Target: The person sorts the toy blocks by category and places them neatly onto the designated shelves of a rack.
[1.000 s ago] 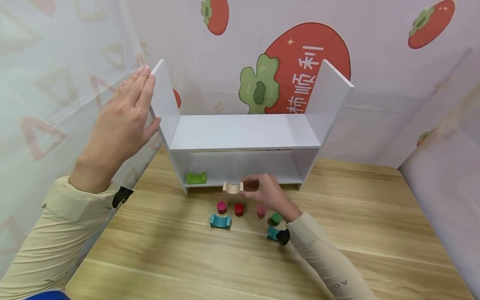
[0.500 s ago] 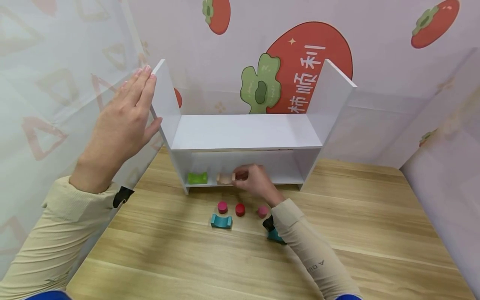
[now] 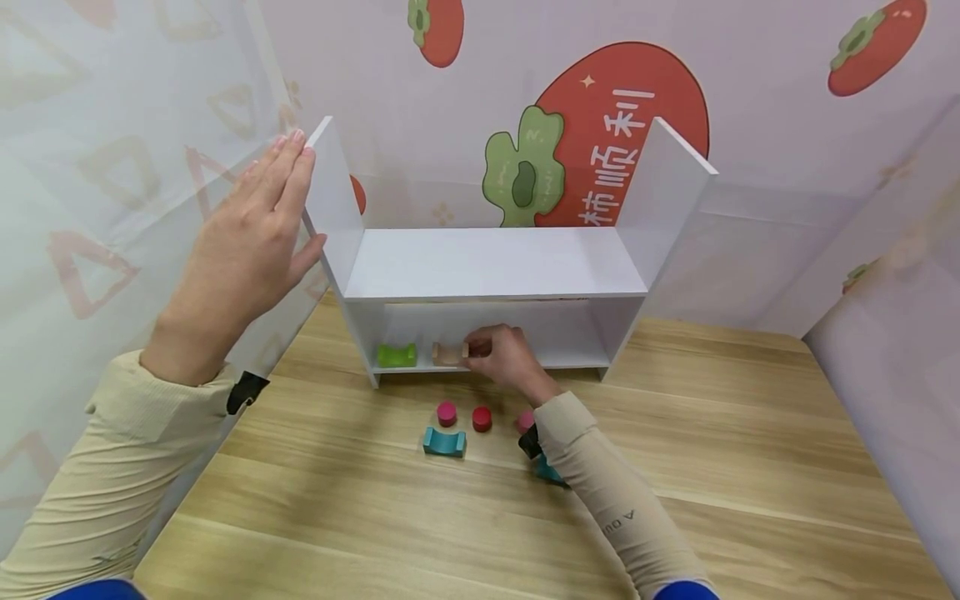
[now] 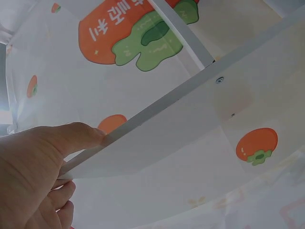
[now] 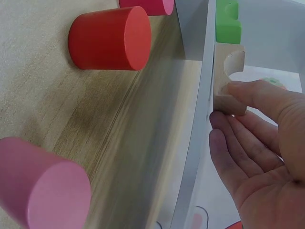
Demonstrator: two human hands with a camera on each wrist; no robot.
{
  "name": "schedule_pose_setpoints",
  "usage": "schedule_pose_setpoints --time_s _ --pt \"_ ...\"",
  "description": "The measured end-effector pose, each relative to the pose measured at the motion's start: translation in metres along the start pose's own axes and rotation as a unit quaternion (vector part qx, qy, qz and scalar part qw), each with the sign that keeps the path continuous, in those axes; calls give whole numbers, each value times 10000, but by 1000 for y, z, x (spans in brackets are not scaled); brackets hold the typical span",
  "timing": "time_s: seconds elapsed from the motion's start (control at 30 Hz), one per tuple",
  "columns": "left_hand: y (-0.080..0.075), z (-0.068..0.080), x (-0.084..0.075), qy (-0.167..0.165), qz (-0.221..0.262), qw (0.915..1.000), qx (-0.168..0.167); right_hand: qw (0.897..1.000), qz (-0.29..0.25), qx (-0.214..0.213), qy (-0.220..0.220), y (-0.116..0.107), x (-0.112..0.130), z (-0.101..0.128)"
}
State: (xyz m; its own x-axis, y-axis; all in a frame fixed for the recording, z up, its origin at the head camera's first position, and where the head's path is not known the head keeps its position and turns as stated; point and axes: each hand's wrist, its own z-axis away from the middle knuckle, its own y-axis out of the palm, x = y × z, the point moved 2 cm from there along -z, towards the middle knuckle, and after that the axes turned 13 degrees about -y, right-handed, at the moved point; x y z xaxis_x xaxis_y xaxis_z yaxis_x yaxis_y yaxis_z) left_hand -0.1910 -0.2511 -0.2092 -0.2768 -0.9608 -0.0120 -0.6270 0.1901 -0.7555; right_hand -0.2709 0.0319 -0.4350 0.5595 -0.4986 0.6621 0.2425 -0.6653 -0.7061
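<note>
My left hand (image 3: 279, 208) lies flat and straight-fingered against the outer face of the left side panel of a white shelf unit (image 3: 491, 265); the left wrist view shows its thumb (image 4: 71, 138) on that panel's edge (image 4: 190, 119). My right hand (image 3: 474, 350) reaches into the lower shelf and pinches a beige arch block (image 3: 448, 353), which stands beside a green arch block (image 3: 396, 355). In the right wrist view the thumb (image 5: 259, 98) rests on the beige arch block (image 5: 228, 81), with the green arch block (image 5: 228, 23) beyond it.
On the wooden table (image 3: 375, 517) in front of the shelf lie a magenta cylinder (image 3: 447, 412), a red cylinder (image 3: 482, 418), a pink cylinder (image 3: 523, 421), a teal arch (image 3: 444, 442) and a second teal block (image 3: 550, 472) half hidden by my forearm. Patterned walls close in behind and on both sides.
My right hand carried the beige arch block from the shelf's front edge into the lower shelf, leftward to beside the green arch. The left hand stayed on the side panel.
</note>
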Motion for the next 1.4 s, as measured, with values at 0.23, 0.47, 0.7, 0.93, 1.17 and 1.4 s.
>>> schedule_pose_setpoints --time_s 0.23,0.47,0.7,0.93,1.17,1.4 --pt "1 1 -1 -28 6 10000 9 9999 -54 78 132 -1 1 1" --pt "1 2 -1 -48 3 10000 20 9995 -126 133 254 -1 3 2" --pt "2 1 -2 2 -27 10000 -3 10000 -50 -10 68 -13 12 11" --pt "1 1 -2 -4 -25 10000 -7 9993 116 266 -255 -28 28 26" --pt "1 1 -2 -10 -67 10000 -10 9959 -22 790 -443 -30 41 49" --pt "0 1 -2 -30 -61 10000 4 9917 -122 1212 -415 -19 44 73"
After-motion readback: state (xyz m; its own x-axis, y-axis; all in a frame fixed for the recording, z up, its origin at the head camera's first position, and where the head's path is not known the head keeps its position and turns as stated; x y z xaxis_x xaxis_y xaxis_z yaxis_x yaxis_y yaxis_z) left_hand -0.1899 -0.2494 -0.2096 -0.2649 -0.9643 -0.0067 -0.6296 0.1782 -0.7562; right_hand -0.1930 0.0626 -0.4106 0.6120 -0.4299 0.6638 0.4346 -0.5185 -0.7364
